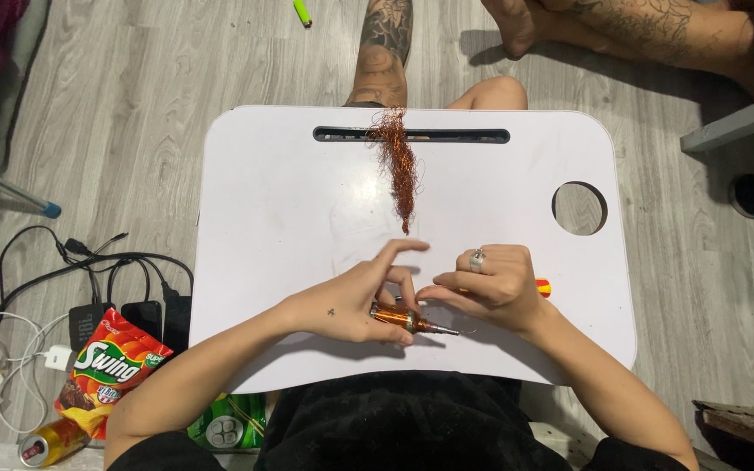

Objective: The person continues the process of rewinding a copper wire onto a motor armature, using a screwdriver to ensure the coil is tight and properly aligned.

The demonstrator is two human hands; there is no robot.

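My left hand (pixel 364 301) is curled around a small copper-wound motor core (pixel 399 317), fingers closed on its body near the front edge of the white lap table (pixel 263 201). The core's long axis runs left to right, its steel shaft (pixel 445 331) pointing toward my right hand (pixel 492 288), which sits just beside it, loosely closed over a red-and-yellow tool handle (pixel 542 287). Farther out, a strand of pulled copper wire (pixel 399 166) hangs from the slot (pixel 464 135) at the far edge, running back toward my hands.
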